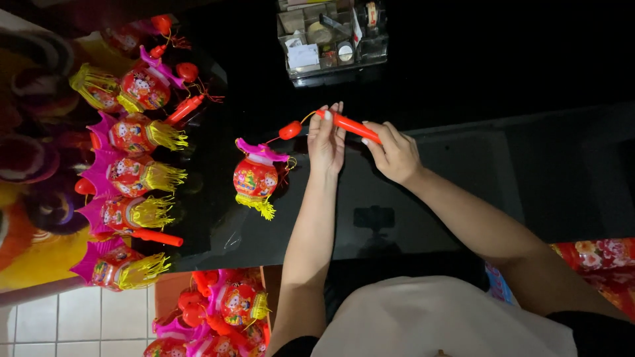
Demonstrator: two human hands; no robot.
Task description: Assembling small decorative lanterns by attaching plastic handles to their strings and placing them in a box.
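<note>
My left hand [327, 144] pinches the tip end of a red plastic stick handle [350, 125], and my right hand [395, 156] grips the same handle further along. A thin cord runs from the tip past a small red bead [290, 129] to a small red lantern [255, 178]. The lantern has a pink top and a yellow tassel and lies on the black glossy tabletop [218, 225], to the left of my hands.
Several similar lanterns [135, 175] with yellow fringes and red stick handles lie in a column along the table's left side. A clear plastic organizer box [331, 39] stands at the far edge. More lanterns fill a carton [225, 311] below, by a tiled floor [79, 324]. Red patterned material [595, 258] lies at the right.
</note>
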